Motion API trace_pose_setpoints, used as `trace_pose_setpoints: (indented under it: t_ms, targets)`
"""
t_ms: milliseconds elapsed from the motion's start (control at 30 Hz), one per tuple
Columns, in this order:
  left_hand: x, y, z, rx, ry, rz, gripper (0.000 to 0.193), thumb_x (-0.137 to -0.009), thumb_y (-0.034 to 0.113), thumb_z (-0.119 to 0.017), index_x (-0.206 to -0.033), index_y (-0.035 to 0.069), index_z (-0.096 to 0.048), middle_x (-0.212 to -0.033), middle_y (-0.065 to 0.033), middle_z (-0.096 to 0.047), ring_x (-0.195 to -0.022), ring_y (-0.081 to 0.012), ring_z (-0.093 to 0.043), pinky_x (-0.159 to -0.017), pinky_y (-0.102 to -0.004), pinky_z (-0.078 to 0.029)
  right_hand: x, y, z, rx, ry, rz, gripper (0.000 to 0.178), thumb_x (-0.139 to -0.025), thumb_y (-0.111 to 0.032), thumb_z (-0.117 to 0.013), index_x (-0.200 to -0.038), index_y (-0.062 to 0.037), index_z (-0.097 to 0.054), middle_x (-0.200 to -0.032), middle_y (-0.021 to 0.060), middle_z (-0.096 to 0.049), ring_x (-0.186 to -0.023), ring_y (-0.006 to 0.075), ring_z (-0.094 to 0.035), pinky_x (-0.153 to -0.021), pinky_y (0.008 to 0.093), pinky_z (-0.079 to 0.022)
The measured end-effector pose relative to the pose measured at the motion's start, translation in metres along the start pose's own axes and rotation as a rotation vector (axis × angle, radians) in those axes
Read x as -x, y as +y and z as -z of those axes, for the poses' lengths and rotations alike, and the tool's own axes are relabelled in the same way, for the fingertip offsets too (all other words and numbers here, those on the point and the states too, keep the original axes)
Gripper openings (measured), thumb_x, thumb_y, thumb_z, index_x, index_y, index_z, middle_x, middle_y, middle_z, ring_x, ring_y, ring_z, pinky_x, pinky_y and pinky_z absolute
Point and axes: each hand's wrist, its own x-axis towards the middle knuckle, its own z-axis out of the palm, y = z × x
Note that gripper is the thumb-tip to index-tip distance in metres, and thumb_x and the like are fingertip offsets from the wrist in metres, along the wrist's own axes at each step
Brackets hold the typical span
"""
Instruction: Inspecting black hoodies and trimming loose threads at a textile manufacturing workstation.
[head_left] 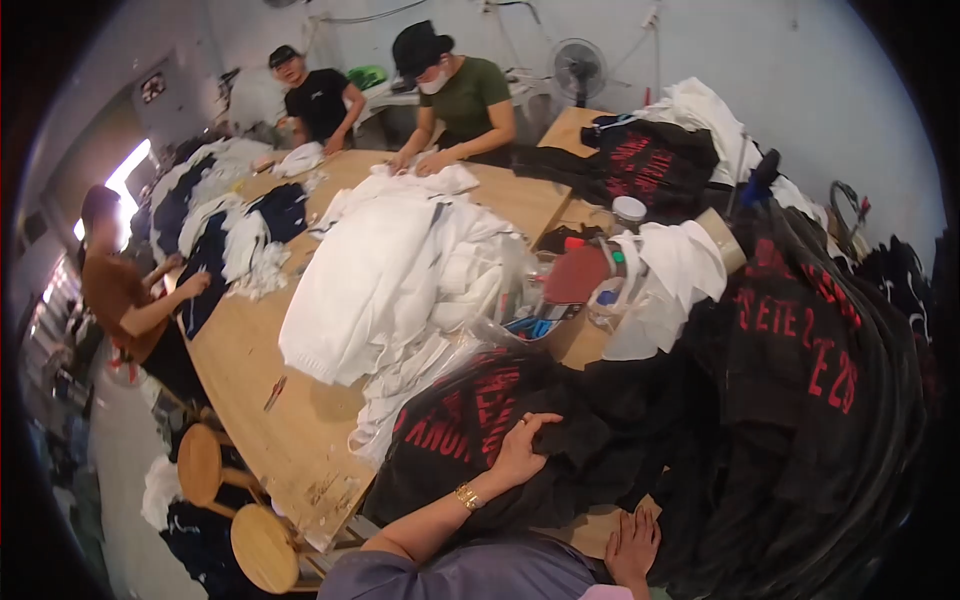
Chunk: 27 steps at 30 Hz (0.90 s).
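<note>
A black garment with red lettering [470, 410] lies spread on the near part of the table. My left hand [522, 452], with a gold watch at its wrist, rests on this garment, its fingers bent around a fold of the cloth; some fingertips are hidden in the dark fabric. Lower and to the right, my right hand [632, 545] lies flat near the table's edge, fingers stretched out, holding nothing. Beside it is a small tan piece [648, 506], partly covered. More black cloth [640, 400] stretches rightward from my left hand.
White garments [370, 270] heap mid-table. Right of them stand a clear-lidded jar [629, 210] and a cone wrapped in white cloth [670, 270]. Black lettered garments [790, 340] pile high at right. Small snips [275, 393] lie left, near stools [265, 548]. Three people work across the table.
</note>
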Motion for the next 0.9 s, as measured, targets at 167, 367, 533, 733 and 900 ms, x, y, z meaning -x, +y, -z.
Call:
trace_pose_setpoints:
  t_ms: [167, 367, 533, 733, 900]
  targets:
    - [0.003, 0.0, -0.001, 0.023, -0.018, 0.031, 0.051, -0.066, -0.004, -0.063, -0.115, 0.012, -0.056, -0.088, -0.0113, -0.05, -0.079, -0.0269, -0.053, -0.071, -0.0336, -0.045, 0.004, 0.003, 0.002, -0.003, -0.019, 0.012, 0.045, -0.085, -0.028, -0.048, -0.124, -0.0057, -0.052, -0.133, 0.0213, -0.044, -0.128, 0.0376, -0.036, -0.104, 0.0511, -0.028]
    - [0.002, -0.003, -0.004, 0.039, -0.045, 0.003, 0.052, -0.067, -0.002, -0.064, -0.116, 0.011, -0.054, -0.092, -0.013, -0.05, -0.086, -0.0307, -0.054, -0.076, -0.036, -0.044, 0.005, 0.003, 0.0, 0.038, 0.034, 0.011, 0.046, -0.083, -0.029, -0.048, -0.123, -0.0065, -0.052, -0.131, 0.0208, -0.045, -0.124, 0.0381, -0.039, -0.103, 0.0516, -0.029]
    - [0.003, -0.007, 0.001, 0.001, 0.024, -0.028, 0.053, -0.064, -0.002, -0.064, -0.115, 0.009, -0.057, -0.094, -0.0105, -0.054, -0.084, -0.0271, -0.054, -0.075, -0.0319, -0.044, -0.001, 0.002, -0.002, 0.027, 0.027, 0.043, 0.045, -0.084, -0.03, -0.047, -0.123, -0.0072, -0.052, -0.131, 0.0202, -0.046, -0.125, 0.0374, -0.039, -0.103, 0.0516, -0.029]
    - [0.001, -0.002, 0.0, 0.028, -0.034, 0.021, 0.053, -0.064, -0.003, -0.064, -0.115, 0.009, -0.057, -0.094, -0.011, -0.054, -0.086, -0.0284, -0.054, -0.077, -0.0325, -0.044, 0.002, 0.005, -0.004, 0.046, 0.025, 0.026, 0.045, -0.084, -0.03, -0.046, -0.122, -0.0074, -0.052, -0.131, 0.0198, -0.046, -0.125, 0.0369, -0.039, -0.103, 0.0515, -0.029]
    - [0.002, -0.005, -0.003, 0.037, -0.042, -0.002, 0.053, -0.067, -0.003, -0.063, -0.116, 0.01, -0.054, -0.096, -0.0139, -0.051, -0.093, -0.0329, -0.054, -0.081, -0.0374, -0.044, 0.004, 0.003, -0.003, 0.056, 0.045, 0.018, 0.045, -0.084, -0.031, -0.046, -0.122, -0.0073, -0.053, -0.132, 0.0198, -0.046, -0.125, 0.0368, -0.039, -0.103, 0.0516, -0.029]
